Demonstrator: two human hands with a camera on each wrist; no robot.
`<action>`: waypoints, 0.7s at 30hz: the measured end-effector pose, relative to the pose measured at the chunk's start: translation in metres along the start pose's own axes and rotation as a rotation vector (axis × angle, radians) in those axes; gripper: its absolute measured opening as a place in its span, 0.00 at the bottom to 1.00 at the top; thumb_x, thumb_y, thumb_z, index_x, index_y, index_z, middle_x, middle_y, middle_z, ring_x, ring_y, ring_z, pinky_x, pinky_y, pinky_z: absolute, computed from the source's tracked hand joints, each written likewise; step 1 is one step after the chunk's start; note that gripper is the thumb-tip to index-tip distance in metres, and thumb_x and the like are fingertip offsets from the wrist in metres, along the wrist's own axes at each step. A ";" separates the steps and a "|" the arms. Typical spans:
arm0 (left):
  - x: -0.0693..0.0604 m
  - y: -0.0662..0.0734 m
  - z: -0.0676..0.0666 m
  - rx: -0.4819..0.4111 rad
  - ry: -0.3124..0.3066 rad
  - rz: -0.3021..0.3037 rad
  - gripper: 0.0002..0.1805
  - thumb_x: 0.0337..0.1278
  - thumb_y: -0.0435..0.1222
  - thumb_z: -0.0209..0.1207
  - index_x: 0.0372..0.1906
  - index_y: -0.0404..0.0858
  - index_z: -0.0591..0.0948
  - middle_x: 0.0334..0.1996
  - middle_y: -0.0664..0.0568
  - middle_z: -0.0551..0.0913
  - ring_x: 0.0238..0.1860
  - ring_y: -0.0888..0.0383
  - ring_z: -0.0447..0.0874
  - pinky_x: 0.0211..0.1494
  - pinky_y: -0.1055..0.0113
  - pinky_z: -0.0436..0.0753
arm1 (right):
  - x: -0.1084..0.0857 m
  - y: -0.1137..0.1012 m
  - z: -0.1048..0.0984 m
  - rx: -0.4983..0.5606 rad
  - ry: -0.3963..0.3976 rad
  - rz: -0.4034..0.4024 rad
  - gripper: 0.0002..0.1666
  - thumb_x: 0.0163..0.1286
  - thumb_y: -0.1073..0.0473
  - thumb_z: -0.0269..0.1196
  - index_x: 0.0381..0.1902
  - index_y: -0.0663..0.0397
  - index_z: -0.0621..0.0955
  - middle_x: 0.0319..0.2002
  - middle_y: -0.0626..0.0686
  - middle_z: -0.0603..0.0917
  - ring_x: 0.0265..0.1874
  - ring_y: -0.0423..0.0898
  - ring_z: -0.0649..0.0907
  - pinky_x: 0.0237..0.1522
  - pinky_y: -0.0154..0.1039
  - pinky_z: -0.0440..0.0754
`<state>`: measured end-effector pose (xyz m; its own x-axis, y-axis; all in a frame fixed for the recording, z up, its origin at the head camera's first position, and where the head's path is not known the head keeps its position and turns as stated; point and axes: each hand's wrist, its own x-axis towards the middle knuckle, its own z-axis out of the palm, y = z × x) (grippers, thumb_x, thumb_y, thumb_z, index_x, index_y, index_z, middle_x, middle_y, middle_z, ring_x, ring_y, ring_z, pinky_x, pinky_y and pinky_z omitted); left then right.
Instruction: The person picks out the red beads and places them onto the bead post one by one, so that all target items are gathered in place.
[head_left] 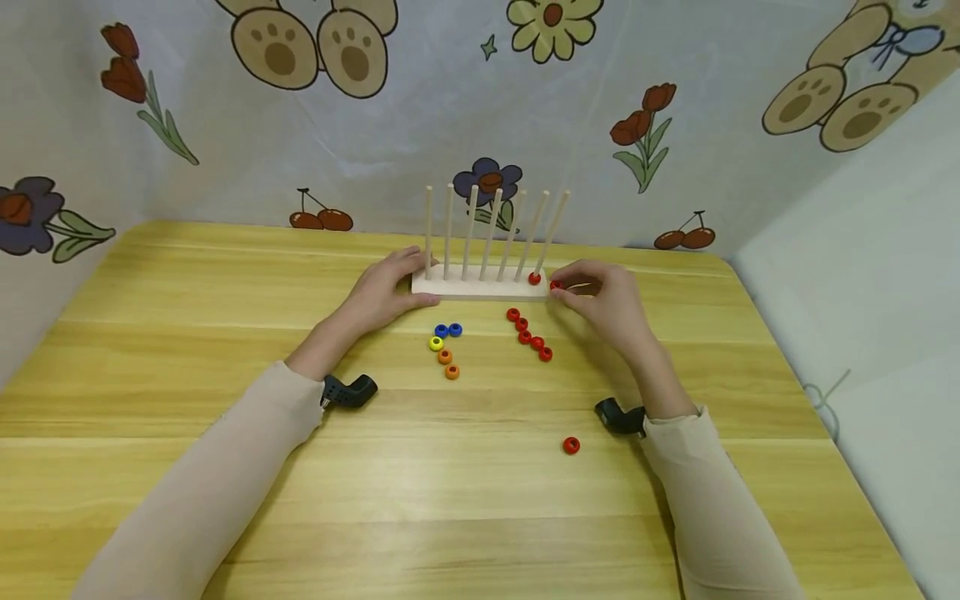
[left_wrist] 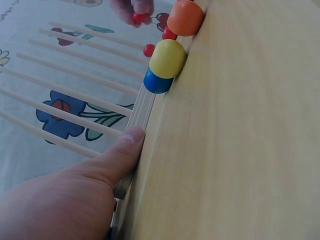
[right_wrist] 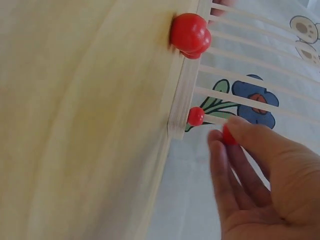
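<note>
A pale wooden peg rack [head_left: 480,289] with several upright rods stands toward the back of the table. My left hand [head_left: 377,293] holds its left end, thumb along the front edge [left_wrist: 131,142] and fingers behind, partly hidden. Between thumb and fingertips my right hand [head_left: 613,307] pinches a red bead [right_wrist: 229,134], just right of the rack. Another red bead [head_left: 534,278] sits at the foot of the rightmost rod. In front of the rack lies a slanting row of red beads [head_left: 525,337].
Two blue beads [head_left: 448,330], a yellow bead [head_left: 437,343] and two orange beads [head_left: 445,357] lie in front of the rack's left half. One lone red bead [head_left: 572,446] lies nearer, by the right wrist. A patterned cloth [head_left: 420,133] hangs behind the table.
</note>
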<state>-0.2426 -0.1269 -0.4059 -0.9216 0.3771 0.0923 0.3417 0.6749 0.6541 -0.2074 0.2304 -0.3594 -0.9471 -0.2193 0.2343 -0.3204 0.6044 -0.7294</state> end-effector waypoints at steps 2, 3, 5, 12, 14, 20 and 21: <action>0.000 0.000 0.000 0.002 -0.001 0.000 0.36 0.65 0.52 0.71 0.75 0.47 0.77 0.83 0.41 0.61 0.83 0.37 0.55 0.83 0.32 0.52 | 0.000 -0.001 -0.002 0.014 0.064 -0.013 0.12 0.71 0.61 0.73 0.50 0.58 0.90 0.47 0.58 0.92 0.47 0.53 0.90 0.56 0.45 0.88; 0.000 0.000 0.000 0.003 0.000 0.002 0.36 0.65 0.52 0.71 0.75 0.47 0.77 0.83 0.41 0.61 0.83 0.37 0.55 0.83 0.32 0.52 | 0.001 -0.002 -0.003 0.025 0.093 -0.018 0.12 0.71 0.60 0.73 0.50 0.58 0.90 0.47 0.58 0.92 0.48 0.53 0.91 0.56 0.43 0.88; 0.000 0.001 0.000 0.004 0.004 0.003 0.36 0.65 0.52 0.70 0.75 0.48 0.77 0.83 0.41 0.61 0.83 0.37 0.55 0.83 0.32 0.53 | 0.003 -0.006 -0.005 0.052 0.148 -0.014 0.13 0.71 0.60 0.72 0.51 0.57 0.90 0.48 0.57 0.91 0.48 0.50 0.91 0.55 0.36 0.88; -0.002 0.001 0.000 0.006 0.002 -0.004 0.36 0.65 0.52 0.70 0.75 0.47 0.77 0.83 0.41 0.61 0.83 0.37 0.55 0.83 0.32 0.53 | 0.016 -0.030 -0.013 0.198 0.398 -0.092 0.13 0.69 0.61 0.74 0.50 0.59 0.91 0.47 0.60 0.92 0.41 0.36 0.90 0.48 0.29 0.88; -0.002 0.001 0.000 0.005 0.001 -0.005 0.36 0.65 0.52 0.70 0.75 0.47 0.77 0.83 0.41 0.61 0.84 0.37 0.54 0.83 0.32 0.53 | 0.020 -0.038 -0.015 0.217 0.456 -0.121 0.13 0.68 0.62 0.75 0.49 0.60 0.91 0.46 0.59 0.92 0.40 0.36 0.91 0.48 0.29 0.88; -0.001 0.000 0.001 0.007 -0.002 -0.006 0.36 0.66 0.52 0.70 0.75 0.47 0.76 0.83 0.41 0.61 0.84 0.38 0.53 0.83 0.33 0.53 | 0.031 -0.058 -0.020 0.283 0.544 -0.151 0.13 0.68 0.64 0.74 0.49 0.60 0.91 0.46 0.57 0.92 0.41 0.39 0.91 0.51 0.32 0.88; 0.000 0.000 0.001 0.009 -0.003 -0.006 0.36 0.66 0.52 0.70 0.75 0.47 0.76 0.83 0.42 0.61 0.84 0.38 0.53 0.83 0.33 0.53 | 0.033 -0.061 -0.021 0.291 0.553 -0.154 0.13 0.68 0.64 0.74 0.49 0.61 0.91 0.46 0.58 0.92 0.41 0.39 0.91 0.52 0.32 0.88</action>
<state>-0.2420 -0.1262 -0.4067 -0.9231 0.3748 0.0861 0.3376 0.6827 0.6481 -0.2193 0.2022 -0.2942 -0.7851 0.1866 0.5905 -0.5093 0.3480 -0.7871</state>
